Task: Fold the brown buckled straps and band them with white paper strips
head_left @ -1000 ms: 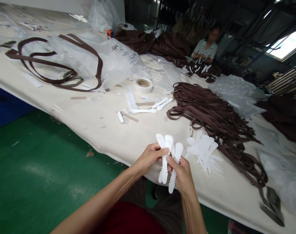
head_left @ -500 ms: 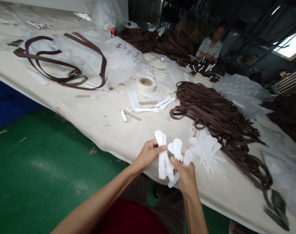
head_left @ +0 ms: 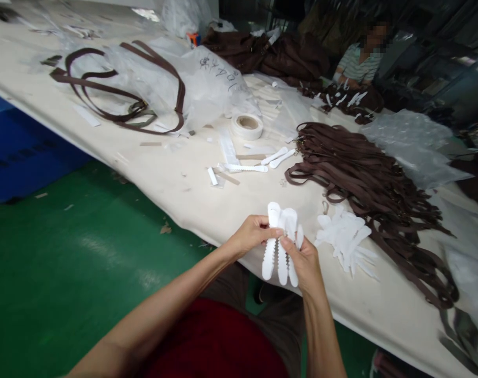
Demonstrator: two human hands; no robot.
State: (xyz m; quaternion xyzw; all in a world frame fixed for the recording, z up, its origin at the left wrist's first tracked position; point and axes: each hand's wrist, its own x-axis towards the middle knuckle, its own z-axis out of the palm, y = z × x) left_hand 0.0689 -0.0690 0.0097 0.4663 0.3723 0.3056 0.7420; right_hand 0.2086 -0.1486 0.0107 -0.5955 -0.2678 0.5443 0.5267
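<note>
Several white strips with toothed edges and rounded ends (head_left: 283, 262) stand fanned out between my two hands, over the table's near edge. My left hand (head_left: 255, 233) pinches the left ones between thumb and fingers. From the other side, my right hand (head_left: 304, 260) grips the right ones, its thumb pressed across them near the left thumb. Just right of my right hand lies a loose pile of similar white strips (head_left: 344, 236). Beyond it spreads a large heap of brown straps (head_left: 352, 163) with small metal fittings.
A roll of white tape (head_left: 247, 127) and a few white toothed strips (head_left: 248, 168) lie mid-table. Brown straps (head_left: 93, 86) loop over clear plastic bags (head_left: 211, 94) at the left. Across the table sits a person in a striped shirt (head_left: 359, 65). Bubble wrap (head_left: 407, 142) lies at the right.
My hands have come together, and the two separate bunches of white strips are now side by side in one fan. The whole view has shifted slightly.
</note>
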